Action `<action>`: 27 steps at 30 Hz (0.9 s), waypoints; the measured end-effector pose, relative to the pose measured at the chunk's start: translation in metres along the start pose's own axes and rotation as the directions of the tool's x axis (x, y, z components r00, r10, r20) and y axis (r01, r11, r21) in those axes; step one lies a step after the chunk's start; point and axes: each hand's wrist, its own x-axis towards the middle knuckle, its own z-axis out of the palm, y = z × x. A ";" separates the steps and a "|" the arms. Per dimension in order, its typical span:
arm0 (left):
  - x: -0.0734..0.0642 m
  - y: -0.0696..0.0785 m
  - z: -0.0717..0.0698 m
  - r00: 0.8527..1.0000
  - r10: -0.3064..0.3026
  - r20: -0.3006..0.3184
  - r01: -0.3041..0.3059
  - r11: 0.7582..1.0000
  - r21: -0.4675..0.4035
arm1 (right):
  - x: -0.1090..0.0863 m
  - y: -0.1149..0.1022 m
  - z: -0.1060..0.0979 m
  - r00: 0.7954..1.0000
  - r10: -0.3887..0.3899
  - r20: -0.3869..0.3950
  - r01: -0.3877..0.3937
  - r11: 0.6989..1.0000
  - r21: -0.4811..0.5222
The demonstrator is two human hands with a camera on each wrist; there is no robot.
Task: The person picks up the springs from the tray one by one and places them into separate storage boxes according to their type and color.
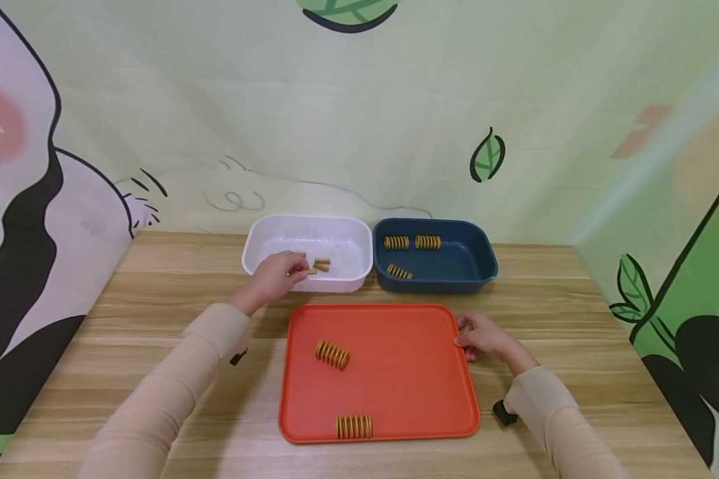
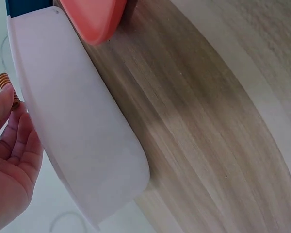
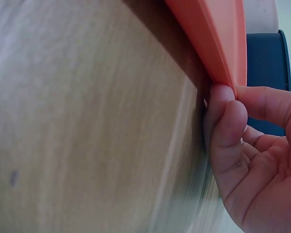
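My left hand (image 1: 275, 275) reaches over the near left part of the white bin (image 1: 338, 285). Between thumb and fingers it pinches a small copper-coloured coil spring (image 2: 3, 80), clearest in the left wrist view. Several other small springs (image 1: 321, 264) lie on that bin's floor. At the right side of the orange-red tray (image 1: 395, 372), my right hand (image 1: 485, 336) pinches the rim, thumb above and fingers below in the right wrist view. Two larger gold coil springs lie on the tray: one tilted (image 1: 332, 355) at upper left, another (image 1: 354, 426) along the near edge.
Right beside the white bin stands a dark blue bin (image 1: 434, 287) holding three larger springs (image 1: 428, 242). Both bins stand behind the tray on the wooden table (image 1: 545, 286), close to a printed cloth backdrop (image 1: 335, 133).
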 end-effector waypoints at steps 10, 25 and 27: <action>0.004 -0.009 0.002 1.000 -0.019 -0.002 0.019 1.000 -0.020 | 0.001 0.001 0.000 1.000 -0.008 -0.003 0.008 1.000 0.001; 0.011 -0.025 0.001 0.998 -0.061 -0.028 0.061 0.998 0.003 | 0.003 0.003 0.000 1.000 -0.002 -0.014 0.002 1.000 -0.008; 0.013 -0.027 0.001 0.997 -0.076 -0.022 0.076 0.997 0.008 | 0.003 0.003 0.000 1.000 0.005 -0.022 -0.005 1.000 -0.005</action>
